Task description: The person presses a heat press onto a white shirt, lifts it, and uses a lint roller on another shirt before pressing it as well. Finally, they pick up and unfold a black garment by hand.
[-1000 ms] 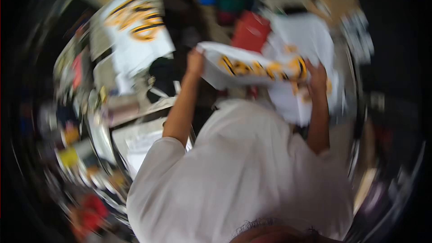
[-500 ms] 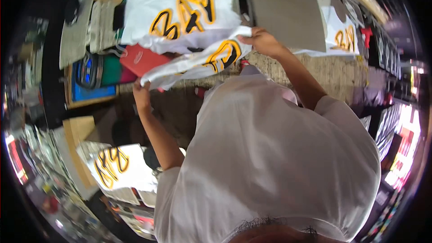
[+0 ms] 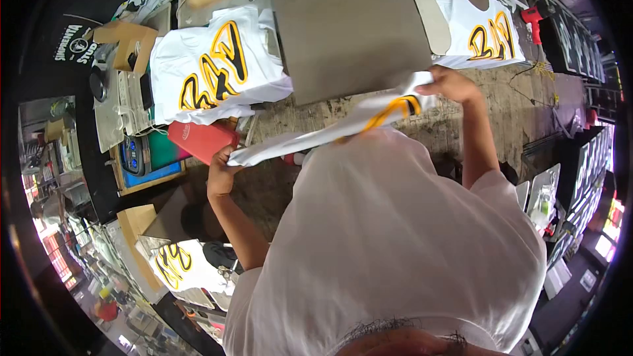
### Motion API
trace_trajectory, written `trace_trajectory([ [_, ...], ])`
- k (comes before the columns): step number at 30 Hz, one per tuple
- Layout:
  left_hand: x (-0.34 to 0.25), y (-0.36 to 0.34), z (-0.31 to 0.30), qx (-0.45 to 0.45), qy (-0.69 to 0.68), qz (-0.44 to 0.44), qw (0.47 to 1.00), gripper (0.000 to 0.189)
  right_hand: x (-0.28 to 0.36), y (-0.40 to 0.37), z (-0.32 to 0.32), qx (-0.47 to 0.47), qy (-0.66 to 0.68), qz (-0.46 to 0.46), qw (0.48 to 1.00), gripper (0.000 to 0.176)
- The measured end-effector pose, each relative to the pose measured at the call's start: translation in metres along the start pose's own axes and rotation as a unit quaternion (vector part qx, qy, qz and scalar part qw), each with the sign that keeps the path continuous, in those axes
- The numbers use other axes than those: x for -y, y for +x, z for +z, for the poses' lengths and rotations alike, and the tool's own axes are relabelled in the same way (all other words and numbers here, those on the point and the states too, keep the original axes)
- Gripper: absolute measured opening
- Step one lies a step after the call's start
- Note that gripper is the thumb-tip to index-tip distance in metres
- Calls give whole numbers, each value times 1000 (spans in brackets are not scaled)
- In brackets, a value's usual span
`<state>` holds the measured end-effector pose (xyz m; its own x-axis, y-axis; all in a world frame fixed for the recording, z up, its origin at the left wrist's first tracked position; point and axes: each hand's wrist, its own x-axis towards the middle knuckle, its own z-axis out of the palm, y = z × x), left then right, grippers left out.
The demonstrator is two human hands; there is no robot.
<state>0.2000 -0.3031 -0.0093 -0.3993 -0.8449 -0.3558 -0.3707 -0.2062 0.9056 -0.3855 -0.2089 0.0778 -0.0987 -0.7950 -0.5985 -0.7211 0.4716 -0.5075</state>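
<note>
Head view shows us a white printed cloth (image 3: 330, 133) held up across the front of our body, slanting from low on the left to higher on the right. Our left hand (image 3: 221, 175) pinches its lower end between thumb and fingers; our right hand (image 3: 455, 86) pinches the opposite end, fingers folded over the edge. Between them the cloth hangs narrow and slightly blurred, part of its orange-edged black print showing near the right hand.

Just past the left hand we see a red pouch (image 3: 203, 141), though we cannot tell whether the two touch. Above the pouch lies a white shirt pile (image 3: 260, 66) with bold lettering on top. A broad grey board (image 3: 349, 33) sits right of that pile, and a white lettered shirt (image 3: 459, 16) lies beyond, near a red tool (image 3: 531, 24). Left of the pouch we find a black device (image 3: 134, 156) with blue-lit rings. Lower left, another printed shirt (image 3: 199, 270) lies beside a black object (image 3: 219, 254).
</note>
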Motion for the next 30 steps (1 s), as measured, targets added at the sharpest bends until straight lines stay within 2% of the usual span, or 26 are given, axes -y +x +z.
trace_trajectory([
  [1,-12,2,15,14,-37,22,999,27,-5,-21,-15,-26,129,-10,991,47],
  [2,-34,3,29,2,-43,48,998,31,-61,-9,-20,22,261,-61,963,48],
  [3,-70,1,45,11,-78,63,995,32,-78,-21,-31,-25,309,-81,947,42],
  [4,-87,2,49,17,-107,69,992,33,-88,-29,-34,-132,367,-111,914,37],
  [5,-101,4,50,21,-136,76,988,35,-130,-26,-50,-110,360,-53,925,34],
  [6,-119,8,50,25,-108,103,988,35,-156,-27,-71,-88,362,-38,927,28],
  [7,-137,14,50,30,-78,131,988,36,-118,-43,-91,-57,370,-78,924,25],
  [8,-158,18,55,14,-67,140,988,35,-99,-51,-104,-100,328,-80,936,24],
  [10,-172,32,52,6,-45,174,984,34,-88,-55,-124,-87,287,-108,948,25],
  [11,-187,34,55,-33,18,167,985,34,-83,-58,-133,-95,254,-126,954,23],
  [13,-213,38,60,-44,28,229,972,30,-61,-72,-144,-122,223,-140,957,22],
  [14,-226,38,60,-85,59,284,953,27,-52,-80,-149,-148,191,-150,959,21],
  [15,-241,36,60,-123,87,337,929,24,-56,-85,-159,-197,169,-170,951,22],
  [16,-264,31,67,-208,96,384,894,22,-58,-90,-171,-246,145,-189,940,22],
  [17,-284,26,71,-293,102,429,848,21,-50,-103,-184,-336,120,-195,914,22],
  [19,-300,25,51,-396,96,523,749,24,-20,-117,-186,-558,203,-130,794,23],
  [20,-312,24,58,-414,64,523,742,24,-20,-118,-187,-559,200,-131,794,23],
  [21,-318,22,66,-433,34,520,735,24,-24,-118,-186,-566,254,-214,755,24],
  [22,-310,27,60,-412,28,589,694,26,-28,-116,-183,-566,306,-296,706,25],
  [23,-318,18,66,-490,414,517,566,26,-26,-117,-175,-565,304,-296,707,25],
  [24,-305,23,69,-423,205,514,718,25,-21,-117,-159,-594,221,-188,751,23],
  [25,-283,32,73,-325,-19,474,818,24,-23,-113,-143,-610,133,-76,777,22],
  [27,-245,44,81,-245,52,407,878,26,-112,-75,-122,-483,254,-154,824,21],
  [29,-191,68,94,-256,161,393,868,34,-98,-53,-79,-413,286,-152,851,29],
  [30,-164,76,99,-268,159,341,887,37,-104,-41,-62,-378,294,-143,866,31],
])
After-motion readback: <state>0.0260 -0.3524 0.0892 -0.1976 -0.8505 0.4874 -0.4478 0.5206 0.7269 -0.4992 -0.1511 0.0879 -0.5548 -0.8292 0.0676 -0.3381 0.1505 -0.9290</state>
